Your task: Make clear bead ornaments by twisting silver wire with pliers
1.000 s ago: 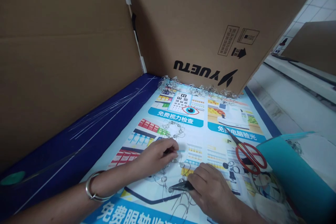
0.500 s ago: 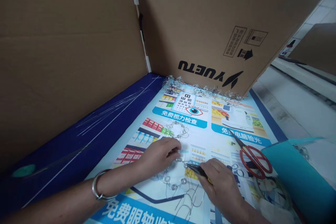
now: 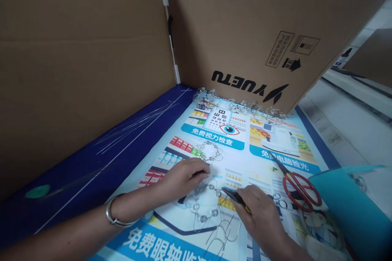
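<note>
A ring of clear beads on wire (image 3: 203, 218) lies on the printed poster sheet, with curved loose wires (image 3: 222, 234) just below it. My left hand (image 3: 191, 173) is over the ring's upper left side, fingers pinched together; whatever they hold is too small to make out. In my right hand (image 3: 257, 208) are pliers (image 3: 235, 196) with dark jaws, their tip beside the ring's upper right beads. A second beaded ring (image 3: 210, 151) rests above my left hand.
Red-handled scissors (image 3: 301, 191) lie at the right, beside a teal folder (image 3: 352, 200). Beaded wire pieces (image 3: 241, 106) line the foot of the upright cardboard (image 3: 245, 28). Thin straight wires (image 3: 134, 124) lie on the blue strip at left.
The pliers' tip has moved slightly right, away from the beads. My left fingers have lifted off the top of the ring a little. The view has shifted slightly.
</note>
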Action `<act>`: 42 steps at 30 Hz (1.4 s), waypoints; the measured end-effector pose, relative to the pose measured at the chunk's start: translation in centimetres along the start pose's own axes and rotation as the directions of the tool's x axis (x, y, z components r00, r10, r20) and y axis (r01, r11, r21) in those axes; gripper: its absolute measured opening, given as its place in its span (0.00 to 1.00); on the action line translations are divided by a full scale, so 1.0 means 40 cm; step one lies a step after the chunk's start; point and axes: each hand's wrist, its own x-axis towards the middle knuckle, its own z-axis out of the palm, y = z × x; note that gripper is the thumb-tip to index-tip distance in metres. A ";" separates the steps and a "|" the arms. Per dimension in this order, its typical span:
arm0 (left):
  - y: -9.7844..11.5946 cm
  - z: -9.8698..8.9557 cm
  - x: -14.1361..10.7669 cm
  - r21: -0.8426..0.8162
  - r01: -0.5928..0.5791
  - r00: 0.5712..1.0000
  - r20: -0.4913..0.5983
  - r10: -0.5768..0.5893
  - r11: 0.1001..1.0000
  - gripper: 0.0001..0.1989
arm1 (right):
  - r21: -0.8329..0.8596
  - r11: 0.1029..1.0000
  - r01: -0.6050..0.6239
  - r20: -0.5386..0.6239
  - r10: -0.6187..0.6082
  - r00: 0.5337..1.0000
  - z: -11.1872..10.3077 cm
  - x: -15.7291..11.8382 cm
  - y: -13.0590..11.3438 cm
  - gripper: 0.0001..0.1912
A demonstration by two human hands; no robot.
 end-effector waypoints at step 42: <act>0.016 -0.014 -0.053 0.190 -0.162 0.958 0.265 0.108 0.968 0.23 | 0.001 1.000 0.028 -0.038 -0.028 0.999 0.007 0.006 0.001 0.05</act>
